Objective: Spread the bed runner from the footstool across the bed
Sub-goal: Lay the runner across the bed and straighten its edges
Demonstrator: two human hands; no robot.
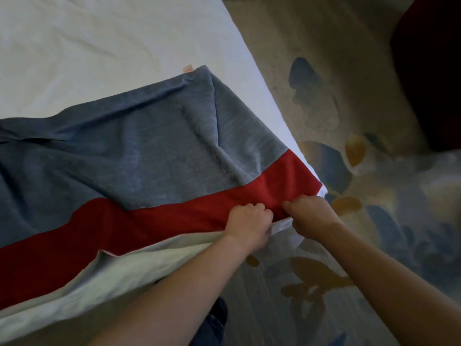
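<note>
- Head view: the soft blue-grey cloth bed runner with a wide red band (139, 156) lies across the corner of the bed with the white sheet (99, 41).
- The blue-grey part is the bigger part. It looks a bit fuzzy and has long wrinkles and folds in it, so it is not flat.
- The red band runs along the runner's near edge, from the left side of the picture up to the bed corner. Its inner edge is wavy on the left, where the blue-grey cloth bunches over it.
- A small pale tag (187, 68) sticks out at the runner's far corner.
- Your left hand (250, 227) is closed on the near edge of the red band. Its fingers are curled tight together and pinch the cloth.
- Your right hand (311, 216) is just beside the left one, at the bed corner. Its fingers are curled too and pinch the red edge.
- Under the runner's near edge, the white sheet hangs down the side of the bed.
- To the right is a pale carpet with blue and yellow shapes (349, 121).
- A dark red piece of furniture (431, 71) sits in the top right corner, too dark to make out.
</note>
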